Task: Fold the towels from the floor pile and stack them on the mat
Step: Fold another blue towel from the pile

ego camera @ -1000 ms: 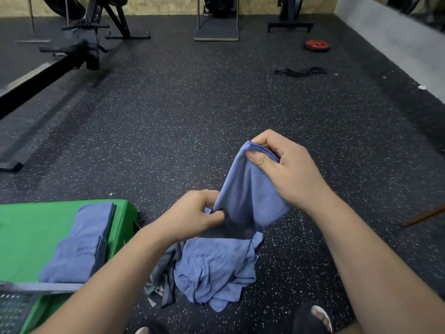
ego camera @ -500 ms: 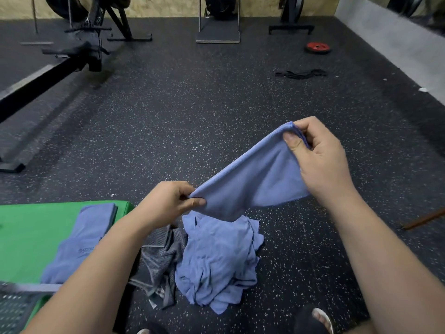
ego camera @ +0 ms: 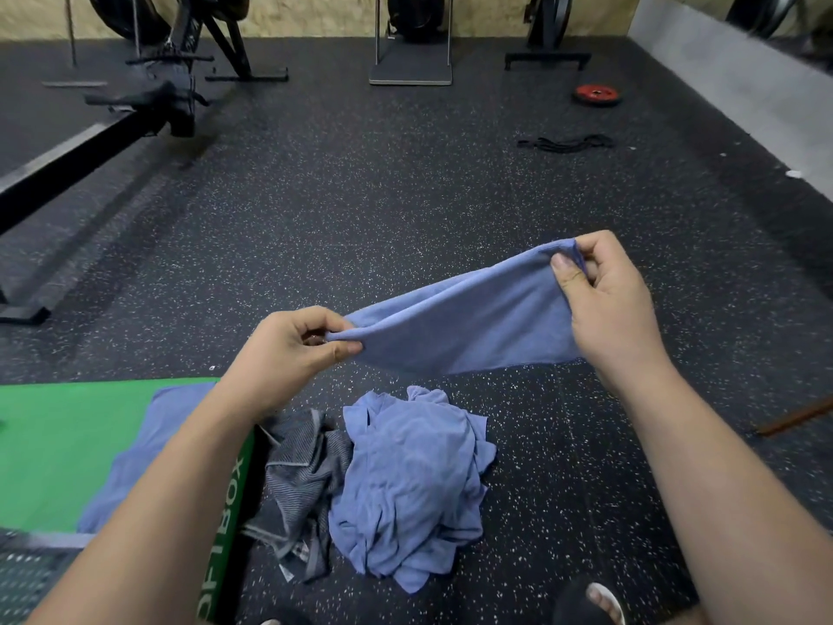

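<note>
Floor (ego camera: 405,218) — towel pile (ego camera: 414,480), mat (ego camera: 67,444) (band (ego camera: 565,144), probably).

You held the towel (ego camera: 464,327) stretched between your left hand (ego camera: 284,354) and right hand (ego camera: 608,304) above the pile (ego camera: 405,484) on the floor (ego camera: 405,218), just right of the mat (ego camera: 58,444) bearing a folded towel (ego camera: 121,480), with the plate (ego camera: 597,94) and bands (ego camera: 565,143) far behind, rightward.
</note>
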A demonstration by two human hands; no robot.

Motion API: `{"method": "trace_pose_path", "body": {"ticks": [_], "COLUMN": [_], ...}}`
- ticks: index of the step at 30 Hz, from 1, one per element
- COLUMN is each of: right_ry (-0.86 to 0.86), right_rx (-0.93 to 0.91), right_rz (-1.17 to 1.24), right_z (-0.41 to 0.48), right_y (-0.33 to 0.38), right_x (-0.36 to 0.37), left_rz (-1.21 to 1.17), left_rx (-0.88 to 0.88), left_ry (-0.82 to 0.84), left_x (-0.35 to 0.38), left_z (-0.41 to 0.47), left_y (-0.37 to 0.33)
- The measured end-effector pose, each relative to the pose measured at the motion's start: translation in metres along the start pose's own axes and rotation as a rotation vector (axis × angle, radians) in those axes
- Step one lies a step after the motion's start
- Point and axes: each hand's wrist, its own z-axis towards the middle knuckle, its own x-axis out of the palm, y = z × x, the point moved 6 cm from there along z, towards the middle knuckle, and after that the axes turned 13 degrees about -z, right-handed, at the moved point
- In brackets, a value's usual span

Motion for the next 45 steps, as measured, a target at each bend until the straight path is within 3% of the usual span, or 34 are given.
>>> {"method": "trace_pose_path", "body": {"ticks": [3, 7, 10, 17, 20, 22, 26, 28, 32, 36, 41, 45], "right_ry": [0.049, -0.027, -0.050, -0.066, -0.068, -0.094, -0.148, -0.169, -0.173, -0.139, -0.112, -0.115], "right_rx": [-0.004, 0.023, 0.056, 0.139, 0.104, 0.065, 0.026, 0.013, 0.009, -0.013, -0.011, 0.011], "right_rz": [0.013, 0.011, 0.024, 0.208, 0.145, 0.076, -0.031, -0.059, -0.101, -0.079, -0.064, -0.055], "right_z": [-0.002, -0.002, -0.005, -0.001, -0.003, -0.003, -0.004, -0.007, -0.012, -0.013, -0.012, -0.014], "right_y": [0.003, -0.003, -0.006, -0.008, -0.004, -0.001, 0.004, 0.007, 0.012, 0.014, 0.017, 0.015], "right_x": [0.005, 0.002, 0.008, 0.009, 0.009, 0.006, 0.002, 0.003, 0.007, 0.009, 0.008, 0.012], "left_rz": [-0.028, 0.392, 0.502, -0.039, 0.108, 0.080, -0.429, -0.516, -0.402, -0.383, -0.028, 0.074], "left_rx": [0.003, 0.045, 0.033, 0.051, 0.032, 0.006, 0.036, 0.068, 0.139, 0.137, 0.155, 0.108], "left_ry": [-0.015, -0.190, -0.279, -0.351, -0.296, -0.270, -0.286, -0.363, -0.505, -0.548, -0.607, -0.637], "left_x": [0.000, -0.017, -0.022, -0.019, -0.015, -0.011, 0.004, 0.007, 0.006, 0.001, -0.019, -0.017], "left_z": [-0.001, 0.000, 0.001, 0.000, 0.001, 0.004, 0.006, 0.006, -0.001, -0.004, -0.006, -0.007], "left_y": [-0.004, -0.009, -0.012, -0.014, -0.009, -0.003, -0.010, -0.013, -0.018, -0.024, -0.028, -0.023]}}
